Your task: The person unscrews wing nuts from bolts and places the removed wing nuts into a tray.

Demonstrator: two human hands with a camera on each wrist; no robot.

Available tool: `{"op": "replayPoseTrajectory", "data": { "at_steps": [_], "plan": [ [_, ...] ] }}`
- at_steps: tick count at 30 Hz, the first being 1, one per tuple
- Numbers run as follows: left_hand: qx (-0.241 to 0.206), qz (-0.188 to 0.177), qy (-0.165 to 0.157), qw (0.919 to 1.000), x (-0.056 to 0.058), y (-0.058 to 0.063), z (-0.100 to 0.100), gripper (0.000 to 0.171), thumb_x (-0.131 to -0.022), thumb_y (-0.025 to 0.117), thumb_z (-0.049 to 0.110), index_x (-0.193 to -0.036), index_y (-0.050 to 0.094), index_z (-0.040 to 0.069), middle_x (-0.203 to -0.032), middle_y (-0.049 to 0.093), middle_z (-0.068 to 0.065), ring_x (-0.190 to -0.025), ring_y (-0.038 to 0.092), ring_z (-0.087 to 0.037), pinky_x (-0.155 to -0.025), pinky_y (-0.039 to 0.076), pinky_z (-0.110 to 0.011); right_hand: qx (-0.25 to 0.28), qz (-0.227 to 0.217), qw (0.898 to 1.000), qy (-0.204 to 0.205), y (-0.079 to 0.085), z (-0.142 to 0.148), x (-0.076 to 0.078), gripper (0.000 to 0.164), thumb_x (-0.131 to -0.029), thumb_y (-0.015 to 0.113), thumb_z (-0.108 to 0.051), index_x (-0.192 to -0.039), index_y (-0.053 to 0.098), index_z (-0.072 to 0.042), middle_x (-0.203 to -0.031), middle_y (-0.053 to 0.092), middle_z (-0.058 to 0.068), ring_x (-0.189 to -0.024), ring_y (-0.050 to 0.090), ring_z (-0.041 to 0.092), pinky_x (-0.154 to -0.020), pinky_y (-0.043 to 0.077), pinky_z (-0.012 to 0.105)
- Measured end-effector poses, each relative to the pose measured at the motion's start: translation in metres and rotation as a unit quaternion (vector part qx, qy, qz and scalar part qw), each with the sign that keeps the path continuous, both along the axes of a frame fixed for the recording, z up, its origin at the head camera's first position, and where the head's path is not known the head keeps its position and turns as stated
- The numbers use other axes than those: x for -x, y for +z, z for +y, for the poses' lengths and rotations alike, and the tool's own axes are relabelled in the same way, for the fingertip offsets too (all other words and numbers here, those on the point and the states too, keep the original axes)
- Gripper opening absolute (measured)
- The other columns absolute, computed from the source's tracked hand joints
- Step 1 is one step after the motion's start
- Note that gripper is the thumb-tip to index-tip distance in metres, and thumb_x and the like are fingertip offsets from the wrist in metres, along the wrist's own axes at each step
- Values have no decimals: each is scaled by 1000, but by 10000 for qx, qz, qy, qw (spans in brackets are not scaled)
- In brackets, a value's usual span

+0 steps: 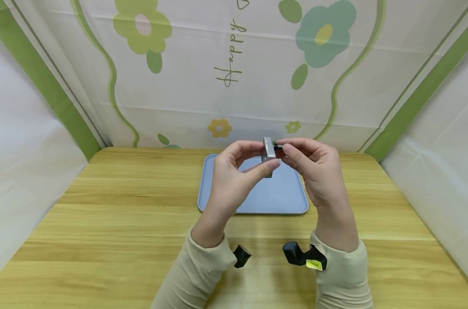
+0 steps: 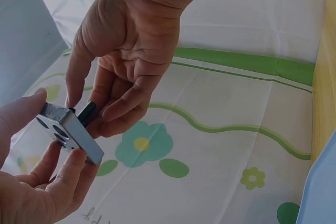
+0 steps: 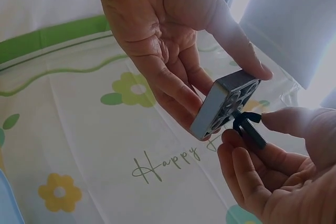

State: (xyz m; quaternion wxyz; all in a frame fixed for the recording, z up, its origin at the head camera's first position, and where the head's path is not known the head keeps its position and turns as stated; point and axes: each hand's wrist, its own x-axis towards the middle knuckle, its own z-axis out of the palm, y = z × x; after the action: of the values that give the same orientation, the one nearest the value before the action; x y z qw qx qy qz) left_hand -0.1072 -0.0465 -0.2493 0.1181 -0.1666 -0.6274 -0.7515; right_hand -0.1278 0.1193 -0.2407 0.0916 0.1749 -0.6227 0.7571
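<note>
In the head view my left hand (image 1: 231, 180) holds a small silver metal block (image 1: 269, 148) by its edges, up above the tray. Round holes show in the block's face (image 2: 73, 132) in the left wrist view. From its other side sticks out a dark threaded bolt (image 3: 255, 135), with a black wing nut (image 3: 252, 117) on it, as the right wrist view shows. My right hand (image 1: 321, 171) pinches the wing nut between thumb and fingers, close against the block. Fingers partly hide the bolt in the head view.
A light blue tray (image 1: 272, 199) lies on the wooden table (image 1: 114, 223) below the hands. Behind it hangs a white curtain (image 1: 187, 81) printed with flowers, and white sheets flank both sides. Black wrist mounts (image 1: 294, 253) stick out from the sleeves.
</note>
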Motion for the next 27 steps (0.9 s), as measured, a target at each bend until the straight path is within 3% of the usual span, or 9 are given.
{"op": "replayPoseTrajectory", "data": {
  "at_steps": [5,13,21,27],
  "plan": [
    [38,1,14,10000,0,0,-1,32,-82,79,0,-111,65,-2,-115,67,-16,-111,65,-21,-92,61,-31,-7,96,9999,101,0,1,-1,20,-93,63,6,-98,77,-8,-96,73,3,-88,71,13,-86,60,23],
    [-6,-17,17,10000,0,-1,0,32,-82,80,0,-110,65,-1,-115,68,-16,-110,66,-21,-92,61,-32,35,347,9994,40,-2,0,0,30,-89,61,16,-101,77,-7,-99,70,3,-82,61,11,-75,56,17],
    [-46,-44,-3,10000,0,0,-1,32,-82,79,-1,-111,65,-2,-115,67,-16,-111,66,-21,-92,61,-32,-254,735,9968,-165,-3,0,1,34,-85,64,19,-103,76,-7,-102,70,2,-96,64,16,-82,57,18],
    [-19,-75,-6,10000,0,1,0,32,-82,79,0,-111,65,-2,-115,68,-16,-111,66,-21,-91,61,-32,-227,1026,9944,-132,-3,-1,2,31,-84,66,19,-99,75,-7,-97,71,0,-96,65,16,-79,58,18]
  ]
}}
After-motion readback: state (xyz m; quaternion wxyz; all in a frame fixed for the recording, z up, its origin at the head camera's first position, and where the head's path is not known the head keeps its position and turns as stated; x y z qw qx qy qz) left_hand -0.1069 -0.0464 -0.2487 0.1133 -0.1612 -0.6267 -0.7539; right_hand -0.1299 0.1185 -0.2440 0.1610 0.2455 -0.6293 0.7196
